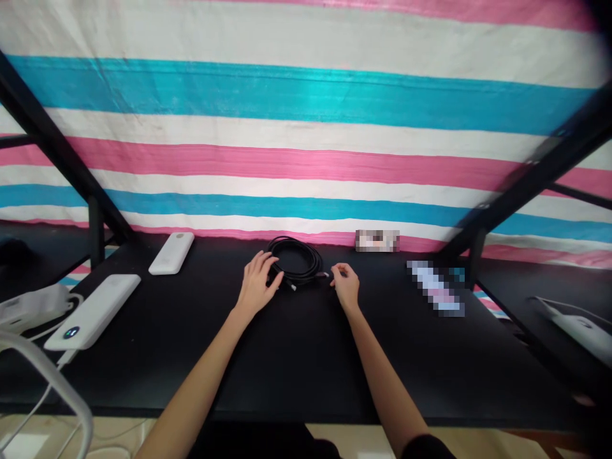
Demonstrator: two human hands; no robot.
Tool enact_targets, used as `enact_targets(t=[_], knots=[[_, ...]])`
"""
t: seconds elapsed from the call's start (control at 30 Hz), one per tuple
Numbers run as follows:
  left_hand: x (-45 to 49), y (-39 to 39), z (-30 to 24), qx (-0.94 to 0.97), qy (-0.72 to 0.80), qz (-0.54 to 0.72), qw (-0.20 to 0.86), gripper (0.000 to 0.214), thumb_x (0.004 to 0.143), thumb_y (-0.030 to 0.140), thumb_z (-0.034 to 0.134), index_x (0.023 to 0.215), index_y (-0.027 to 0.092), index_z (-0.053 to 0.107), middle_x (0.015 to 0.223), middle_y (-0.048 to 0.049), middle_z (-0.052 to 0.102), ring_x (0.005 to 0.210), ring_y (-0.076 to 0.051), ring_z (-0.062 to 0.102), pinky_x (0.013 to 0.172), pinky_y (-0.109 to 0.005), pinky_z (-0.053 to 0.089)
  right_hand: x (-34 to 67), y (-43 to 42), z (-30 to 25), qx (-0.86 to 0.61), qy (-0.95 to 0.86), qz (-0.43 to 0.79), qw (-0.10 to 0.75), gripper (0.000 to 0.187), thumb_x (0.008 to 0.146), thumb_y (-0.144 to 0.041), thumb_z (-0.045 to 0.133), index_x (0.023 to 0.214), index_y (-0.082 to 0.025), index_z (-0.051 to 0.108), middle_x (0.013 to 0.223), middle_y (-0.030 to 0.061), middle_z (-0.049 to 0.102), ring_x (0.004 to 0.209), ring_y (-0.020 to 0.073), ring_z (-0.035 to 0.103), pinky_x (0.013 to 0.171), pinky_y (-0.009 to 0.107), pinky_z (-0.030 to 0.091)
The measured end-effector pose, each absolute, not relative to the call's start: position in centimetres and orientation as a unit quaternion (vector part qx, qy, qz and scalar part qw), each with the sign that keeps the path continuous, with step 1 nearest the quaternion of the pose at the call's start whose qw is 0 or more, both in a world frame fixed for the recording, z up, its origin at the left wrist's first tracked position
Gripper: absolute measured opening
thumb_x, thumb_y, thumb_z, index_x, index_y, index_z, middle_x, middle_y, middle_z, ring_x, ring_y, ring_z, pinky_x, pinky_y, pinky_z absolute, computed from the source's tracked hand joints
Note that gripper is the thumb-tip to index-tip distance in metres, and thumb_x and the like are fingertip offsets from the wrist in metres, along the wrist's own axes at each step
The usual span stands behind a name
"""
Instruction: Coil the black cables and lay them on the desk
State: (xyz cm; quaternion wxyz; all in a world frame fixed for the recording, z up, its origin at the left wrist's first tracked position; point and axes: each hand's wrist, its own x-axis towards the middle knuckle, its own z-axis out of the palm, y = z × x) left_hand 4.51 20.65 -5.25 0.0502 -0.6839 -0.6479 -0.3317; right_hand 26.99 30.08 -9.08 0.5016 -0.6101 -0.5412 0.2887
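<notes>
A coiled black cable point(315, 260) lies on the black tabletop ahead of me, with two plug ends on its near side. My left hand point(257, 282) is at the coil's left edge, fingers spread and over or against the loops; whether they press on it I cannot tell. One light metal plug point(293, 287) rests just right of the left thumb. To the right of the coil, my right hand point(346, 285) is curled with thumb and fingertips drawn together. Close by its fingertips lies the other plug end point(325, 275). Anything inside that pinch is hidden.
Two white power banks, a small one point(172, 254) and a larger one with a lit display point(95, 312), lie at left near a white power strip point(36, 308). Pixelated items point(377, 241) sit at back right. Black slanted frame bars point(530, 169) flank the desk before a striped sheet point(296, 162).
</notes>
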Motion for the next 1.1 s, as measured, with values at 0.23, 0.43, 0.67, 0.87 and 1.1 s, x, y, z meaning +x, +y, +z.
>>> enact_targets(t=[0.23,0.43,0.67,0.87,1.1], knots=[[5.0,21.2,-6.7,-0.755,-0.608,-0.245,0.023,0.05,0.087,0.051,0.041,0.127,0.023,0.048,0.139,-0.0077,0.042,0.137,-0.024,0.016,0.108,-0.04,0.017,26.3,29.7,-8.7,-0.573,-0.549,0.407,0.452,0.043,0.074,-0.037,0.055,0.111,-0.017,0.062,0.095,0.0072,0.07,0.032,0.0066,0.052,0.035,0.021,0.044],[4.6,21.4,-6.9,-0.763,-0.602,-0.233,0.026,0.055,0.081,0.055,0.049,0.126,0.023,0.049,0.136,-0.0095,0.045,0.137,-0.026,0.018,0.107,-0.042,0.018,25.6,29.3,-8.2,-0.549,-0.53,0.481,0.433,0.051,0.077,-0.032,0.055,0.122,-0.008,0.056,0.07,0.0074,0.071,0.031,0.0093,0.051,0.031,0.021,0.042],[4.0,21.6,-7.0,-0.776,-0.576,-0.257,0.028,0.065,0.067,0.062,0.06,0.119,0.022,0.054,0.125,-0.0099,0.054,0.13,-0.03,0.031,0.103,-0.045,0.02,25.4,29.2,-7.9,-0.551,-0.573,0.469,0.384,0.049,0.08,-0.031,0.052,0.127,-0.015,0.051,0.114,0.0111,0.064,0.039,0.0046,0.055,0.035,0.018,0.044],[3.9,21.4,-6.0,-0.779,-0.559,-0.282,0.023,0.065,0.06,0.066,0.063,0.106,0.021,0.061,0.102,-0.0066,0.065,0.107,-0.027,0.053,0.098,-0.043,0.023,25.2,28.3,-7.7,-0.575,-0.662,0.359,0.32,0.046,0.082,-0.043,0.05,0.126,-0.031,0.052,0.115,-0.0005,0.063,0.053,0.0073,0.06,0.051,0.023,0.048],[4.1,20.9,-5.4,-0.786,-0.568,-0.245,0.014,0.063,0.059,0.071,0.06,0.087,0.015,0.066,0.08,-0.0052,0.069,0.077,-0.021,0.061,0.081,-0.036,0.035,24.5,27.1,-6.5,-0.573,-0.763,0.216,0.206,0.045,0.084,-0.057,0.041,0.123,-0.038,0.053,0.105,-0.0037,0.062,0.076,0.0142,0.061,0.069,0.027,0.041]])
